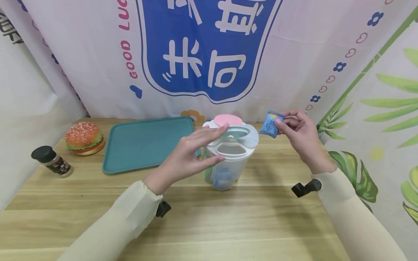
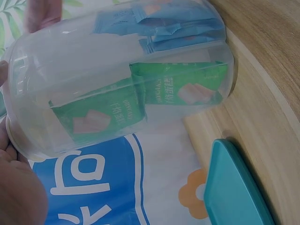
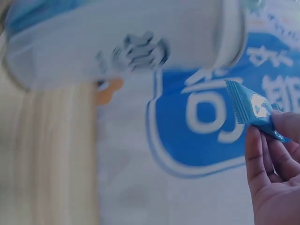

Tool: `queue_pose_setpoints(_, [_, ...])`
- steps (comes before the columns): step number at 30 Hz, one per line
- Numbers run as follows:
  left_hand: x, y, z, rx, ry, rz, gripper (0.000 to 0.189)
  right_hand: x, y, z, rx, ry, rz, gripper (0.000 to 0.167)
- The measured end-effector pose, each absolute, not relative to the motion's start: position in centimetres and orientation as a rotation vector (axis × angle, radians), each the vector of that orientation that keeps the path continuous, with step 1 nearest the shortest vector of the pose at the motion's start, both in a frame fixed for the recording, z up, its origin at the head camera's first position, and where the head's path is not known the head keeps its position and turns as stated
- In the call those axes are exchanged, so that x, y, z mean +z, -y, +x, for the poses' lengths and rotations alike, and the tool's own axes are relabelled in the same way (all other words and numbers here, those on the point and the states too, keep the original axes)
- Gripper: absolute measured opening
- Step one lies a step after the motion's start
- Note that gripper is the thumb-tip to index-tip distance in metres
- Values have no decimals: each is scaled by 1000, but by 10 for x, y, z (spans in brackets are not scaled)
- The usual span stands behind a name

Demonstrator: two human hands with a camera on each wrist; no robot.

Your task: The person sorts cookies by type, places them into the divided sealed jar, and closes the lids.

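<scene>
My right hand [image 1: 298, 136] pinches a small blue wrapped packet [image 1: 271, 124] between thumb and fingers, right of the container and apart from it. In the right wrist view the packet's crimped end [image 3: 237, 102] points away from the fingers. My left hand [image 1: 192, 152] touches the white lid [image 1: 251, 136] of a clear plastic storage container [image 1: 235, 168], its index finger and thumb stretched out; some other fingers are hidden in the head view. The upright container's lid has openings and a pink oval panel [image 1: 228, 119]. Inside are several blue packets [image 2: 183, 28] and green packets [image 2: 183, 84].
A teal tray [image 1: 148, 143] lies left of the container on the wooden table [image 1: 209, 224]. Farther left are a toy-like hamburger [image 1: 84, 137] and a black-capped spice jar [image 1: 53, 161]. A printed cloth [image 1: 287, 54] hangs behind.
</scene>
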State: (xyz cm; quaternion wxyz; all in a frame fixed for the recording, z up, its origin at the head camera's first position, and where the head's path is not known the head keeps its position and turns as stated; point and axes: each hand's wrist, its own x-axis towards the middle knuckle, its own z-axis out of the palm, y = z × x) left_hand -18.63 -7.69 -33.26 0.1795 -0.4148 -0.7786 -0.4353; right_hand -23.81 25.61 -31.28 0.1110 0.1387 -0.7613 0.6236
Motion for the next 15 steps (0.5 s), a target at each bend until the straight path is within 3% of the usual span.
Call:
queue_pose_setpoints(11, [-334,77,-187,-1240,2190,-1182,72,-270,-217,-190,1850,1890,807,29])
queue_pose_setpoints(15, [-333,76,-187,-1238,2197,-1185,72,-269,-205,-179,1677,1949,1009,21])
